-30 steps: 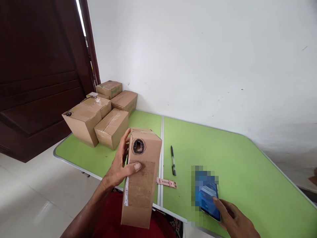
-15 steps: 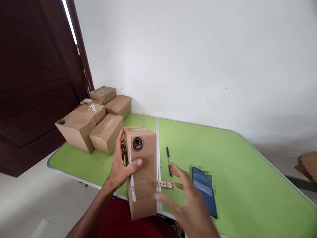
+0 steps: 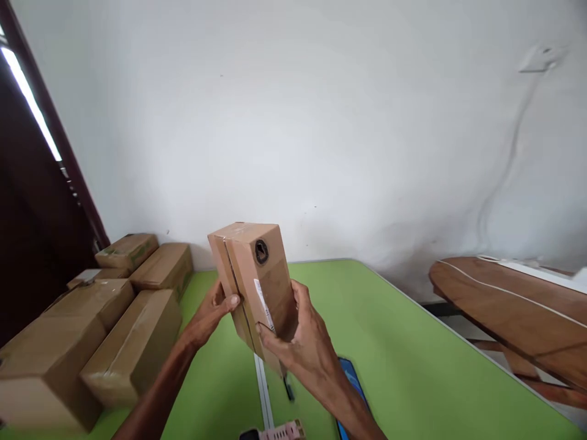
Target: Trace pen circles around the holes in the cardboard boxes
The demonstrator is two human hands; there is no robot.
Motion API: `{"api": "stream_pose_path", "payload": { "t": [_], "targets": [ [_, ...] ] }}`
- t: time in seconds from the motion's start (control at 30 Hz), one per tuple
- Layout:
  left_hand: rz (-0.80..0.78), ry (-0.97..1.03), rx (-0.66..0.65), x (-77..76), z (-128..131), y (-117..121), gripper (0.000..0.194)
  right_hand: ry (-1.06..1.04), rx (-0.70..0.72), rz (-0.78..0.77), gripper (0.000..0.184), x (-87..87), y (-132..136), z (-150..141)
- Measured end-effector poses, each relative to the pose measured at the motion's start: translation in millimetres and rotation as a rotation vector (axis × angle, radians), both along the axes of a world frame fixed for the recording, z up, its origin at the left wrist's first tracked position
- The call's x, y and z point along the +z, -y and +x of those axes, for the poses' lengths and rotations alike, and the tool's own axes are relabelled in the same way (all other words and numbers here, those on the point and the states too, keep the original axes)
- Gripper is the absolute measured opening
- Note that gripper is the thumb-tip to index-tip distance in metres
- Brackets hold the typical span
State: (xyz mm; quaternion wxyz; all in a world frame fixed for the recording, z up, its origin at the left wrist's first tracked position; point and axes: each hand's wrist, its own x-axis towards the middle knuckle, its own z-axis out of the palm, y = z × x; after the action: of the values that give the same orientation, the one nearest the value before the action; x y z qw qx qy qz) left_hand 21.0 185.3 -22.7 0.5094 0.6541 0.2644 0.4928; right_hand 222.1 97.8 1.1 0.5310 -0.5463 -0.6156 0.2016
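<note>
I hold a tall brown cardboard box up in front of me over the green table, tilted slightly left. It has a small dark round hole near its top and a white label strip on one side. My left hand grips its left edge and my right hand wraps round its lower right side. Under my right forearm a blue phone lies on the table, partly hidden. A black pen shows just below the box. A pink watch strap lies at the bottom edge.
Several taped cardboard boxes are stacked at the table's left end by a dark wooden door. A metal seam runs down the table's middle. A brown wooden tabletop stands to the right. A white wall lies behind.
My right hand left the phone and took hold of the box. Both hands raised the box and my view swung up and to the right.
</note>
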Motion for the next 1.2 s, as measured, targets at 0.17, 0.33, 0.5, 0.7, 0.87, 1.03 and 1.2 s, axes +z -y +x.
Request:
{"api": "stream_pose_path", "payload": {
  "t": [0.17,0.33,0.5,0.7,0.87,1.03,1.2],
  "targets": [
    [-0.033,0.011,-0.142,11.6,74,-34,0.071,-0.049,-0.193,0.051,0.084,-0.1,-18,51],
    [-0.138,-0.116,-0.344,15.6,139,-62,0.077,-0.445,0.177,-0.023,0.077,-14.0,-39,149],
    [-0.081,-0.283,-0.259,-9.8,208,-102,0.083,-0.451,0.023,-0.124,0.073,-58.0,-65,219],
    [-0.009,-0.371,0.074,-50.3,296,-152,0.073,0.041,-0.513,-0.19,0.123,-122.8,-125,215],
    [0.091,-0.439,0.138,-62.8,360,-181,0.07,0.058,-0.677,-0.225,0.108,-149.2,-192,231],
    [0.087,-0.501,0.111,-82.8,388,-209,0.065,0.064,-0.713,-0.216,0.103,-172.5,-234,264],
    [0.066,-0.567,0.049,-92.6,403,-247,0.053,0.068,-0.716,-0.265,0.095,-190.7,-260,276]
  ]
}}
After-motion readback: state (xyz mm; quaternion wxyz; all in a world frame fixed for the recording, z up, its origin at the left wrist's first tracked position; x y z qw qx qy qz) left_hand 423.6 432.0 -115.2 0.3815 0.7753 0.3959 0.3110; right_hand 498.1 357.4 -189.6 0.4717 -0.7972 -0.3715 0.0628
